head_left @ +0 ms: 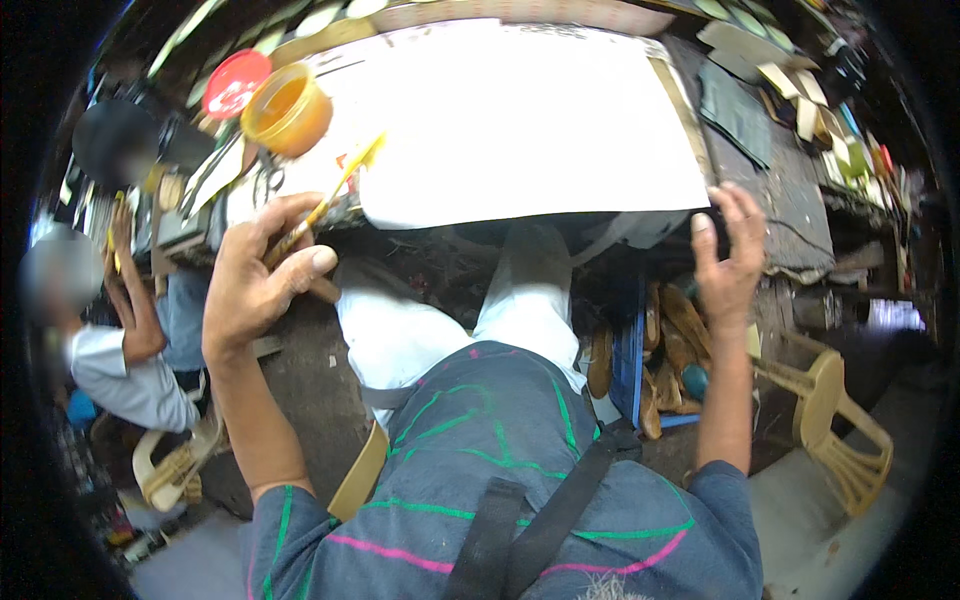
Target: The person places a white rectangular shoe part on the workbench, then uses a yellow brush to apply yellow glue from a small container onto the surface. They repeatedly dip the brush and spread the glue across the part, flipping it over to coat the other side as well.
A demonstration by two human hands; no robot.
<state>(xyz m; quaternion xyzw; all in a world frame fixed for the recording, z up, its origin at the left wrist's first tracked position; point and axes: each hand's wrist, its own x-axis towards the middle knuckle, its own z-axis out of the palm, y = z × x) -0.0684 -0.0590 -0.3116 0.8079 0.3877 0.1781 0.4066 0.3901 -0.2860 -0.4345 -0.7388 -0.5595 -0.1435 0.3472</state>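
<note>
My left hand (262, 268) is closed around a slim brush (345, 185) with a yellow-coated tip, at the near left corner of a glaring white sheet (540, 120). The brush tilts up and to the right, its tip over the sheet's left edge. Beyond it sits an open orange-yellow tub (288, 118), some orange stuff inside, with a red round lid (236, 84) beside it. My right hand (730, 250) is at the sheet's near right corner, thumb and fingers apart, with nothing visible in it. Whether its fingertips touch the corner I cannot tell.
Scissors (268, 182) lie left of the sheet. Dark folded material (735, 108) is on the right. Below the bench stands a blue crate (628, 350) with several brown shoe-shaped pieces (682, 335). A beige plastic chair (822, 400) is at the right; another person (130, 350) sits at the left.
</note>
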